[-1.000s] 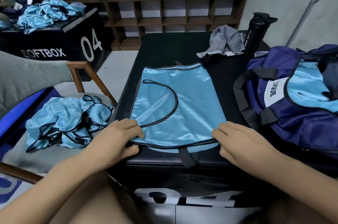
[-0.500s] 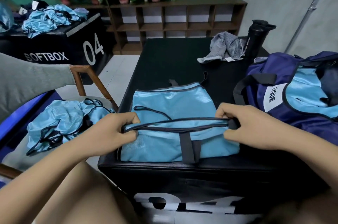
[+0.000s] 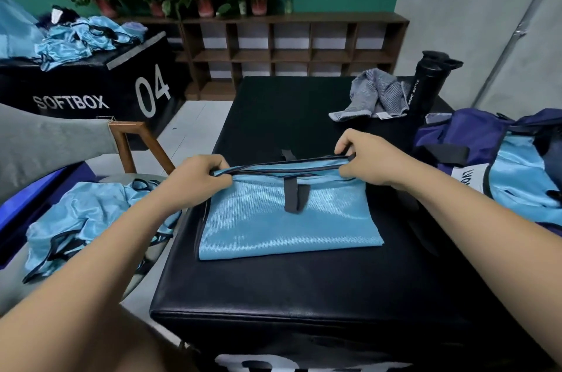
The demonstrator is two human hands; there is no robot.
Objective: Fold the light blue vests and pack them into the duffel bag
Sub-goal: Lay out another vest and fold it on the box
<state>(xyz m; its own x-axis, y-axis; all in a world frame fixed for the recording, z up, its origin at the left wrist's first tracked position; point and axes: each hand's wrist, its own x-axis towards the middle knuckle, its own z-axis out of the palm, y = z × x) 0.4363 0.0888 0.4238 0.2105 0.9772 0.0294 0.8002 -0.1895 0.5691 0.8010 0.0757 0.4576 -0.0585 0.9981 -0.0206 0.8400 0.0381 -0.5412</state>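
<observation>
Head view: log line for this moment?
vest: doubled over on black box | left hand: pinches its edge | right hand: pinches same edge | duffel bag: open, blue fabric inside

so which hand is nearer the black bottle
Right. The right hand pinches the vest below-left of the black bottle; the left hand grips its opposite corner, farther off.

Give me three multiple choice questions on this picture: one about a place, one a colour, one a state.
1. Where is the black bottle? A) on the floor B) far right, beside the grey cloth C) in a hand
2. Which colour is the duffel bag? A) red B) navy blue C) green
3. The vest on the soft box is? A) crumpled B) hanging C) folded flat

Answers: B, it stands by the cloth; B, its fabric is navy; C, the left hand and right hand pinch its far edge over a flat fold.
</observation>
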